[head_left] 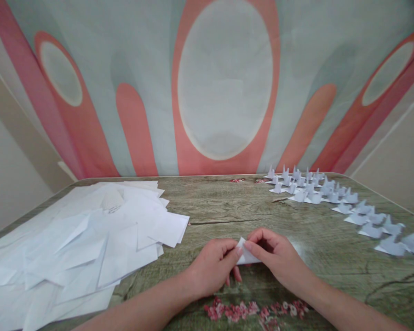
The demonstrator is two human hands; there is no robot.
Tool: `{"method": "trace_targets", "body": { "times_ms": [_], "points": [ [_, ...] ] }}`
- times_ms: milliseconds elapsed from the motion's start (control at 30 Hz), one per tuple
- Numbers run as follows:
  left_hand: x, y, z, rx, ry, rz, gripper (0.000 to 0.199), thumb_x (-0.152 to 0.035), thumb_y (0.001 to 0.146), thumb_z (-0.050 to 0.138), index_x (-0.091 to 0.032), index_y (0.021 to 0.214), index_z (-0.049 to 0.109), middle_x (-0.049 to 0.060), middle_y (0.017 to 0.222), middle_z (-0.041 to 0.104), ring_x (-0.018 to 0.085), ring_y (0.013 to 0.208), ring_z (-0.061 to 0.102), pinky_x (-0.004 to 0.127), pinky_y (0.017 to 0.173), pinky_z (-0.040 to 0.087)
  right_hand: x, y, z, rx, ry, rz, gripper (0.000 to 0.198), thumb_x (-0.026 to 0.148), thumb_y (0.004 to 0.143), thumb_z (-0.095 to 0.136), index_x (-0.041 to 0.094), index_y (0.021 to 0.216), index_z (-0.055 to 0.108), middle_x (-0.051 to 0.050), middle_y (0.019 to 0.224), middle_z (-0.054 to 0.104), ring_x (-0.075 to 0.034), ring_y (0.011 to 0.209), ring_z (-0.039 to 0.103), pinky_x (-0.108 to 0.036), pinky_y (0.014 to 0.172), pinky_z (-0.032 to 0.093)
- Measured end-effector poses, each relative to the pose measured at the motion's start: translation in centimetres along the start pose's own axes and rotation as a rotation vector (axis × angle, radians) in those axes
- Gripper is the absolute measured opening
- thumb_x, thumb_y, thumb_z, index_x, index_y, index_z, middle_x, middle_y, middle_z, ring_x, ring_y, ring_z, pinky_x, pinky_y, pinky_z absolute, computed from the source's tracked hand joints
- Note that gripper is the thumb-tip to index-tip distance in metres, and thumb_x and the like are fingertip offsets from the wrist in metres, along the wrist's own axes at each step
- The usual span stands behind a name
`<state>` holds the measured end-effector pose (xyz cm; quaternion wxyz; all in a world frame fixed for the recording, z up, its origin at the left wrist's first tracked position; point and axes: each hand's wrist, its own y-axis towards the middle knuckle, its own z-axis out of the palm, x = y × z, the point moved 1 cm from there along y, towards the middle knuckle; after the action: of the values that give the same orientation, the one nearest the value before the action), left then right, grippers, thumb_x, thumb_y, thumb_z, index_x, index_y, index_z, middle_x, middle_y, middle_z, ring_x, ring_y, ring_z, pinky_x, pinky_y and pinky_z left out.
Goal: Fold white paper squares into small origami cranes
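A small folded piece of white paper [247, 258] is held between both hands near the front middle of the table. My left hand [216, 261] pinches its left edge between thumb and fingers. On the other side, my right hand [271, 250] grips its upper right part with thumb and forefinger close together. One corner of the paper points up between the two thumbs. My fingers hide part of its folds.
Loose white paper sheets [124, 243] lie in an overlapping pile on the left. Several folded paper birds [364, 216] stand in rows along the right side. The wood-patterned table [207, 202] has printed pink flowers near its front and meets a patterned backdrop [224, 165].
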<state>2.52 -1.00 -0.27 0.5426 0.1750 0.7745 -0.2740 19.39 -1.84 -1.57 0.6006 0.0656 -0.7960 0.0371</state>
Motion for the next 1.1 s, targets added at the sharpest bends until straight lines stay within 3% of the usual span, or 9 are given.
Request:
{"method": "trace_targets", "body": {
  "times_ms": [867,1033,1100],
  "points": [
    [-0.39,-0.12,-0.02,0.004,0.000,-0.019,0.041,-0.050,0.083,0.038,-0.014,0.076,0.054,-0.002,0.049,0.053,0.006,0.035,0.040,0.015,0.036,0.028,-0.15,-0.13,0.06,-0.046,-0.023,0.019,0.024,0.041,0.076,0.059,0.018,0.070,0.055,0.002,0.062,0.053,-0.011,0.057,0.047,-0.022,0.052,0.039],
    [-0.24,-0.10,-0.02,-0.002,0.005,-0.003,0.038,-0.049,0.083,0.038,-0.015,0.071,0.050,-0.003,0.048,0.052,0.006,0.035,0.039,0.015,0.036,0.028,-0.06,-0.03,0.08,-0.028,-0.017,-0.001,0.025,0.041,0.075,0.059,0.019,0.087,0.062,0.000,0.069,0.058,-0.014,0.063,0.052,-0.025,0.056,0.042],
    [-0.12,-0.08,0.02,-0.003,0.007,0.004,0.037,-0.048,0.084,0.038,-0.015,0.071,0.049,-0.003,0.049,0.052,0.006,0.035,0.040,0.015,0.036,0.028,0.22,-0.04,0.02,-0.001,-0.054,-0.027,0.023,0.040,0.077,0.057,0.020,0.085,0.065,-0.001,0.075,0.061,-0.016,0.069,0.054,-0.026,0.061,0.042]
  ]
}}
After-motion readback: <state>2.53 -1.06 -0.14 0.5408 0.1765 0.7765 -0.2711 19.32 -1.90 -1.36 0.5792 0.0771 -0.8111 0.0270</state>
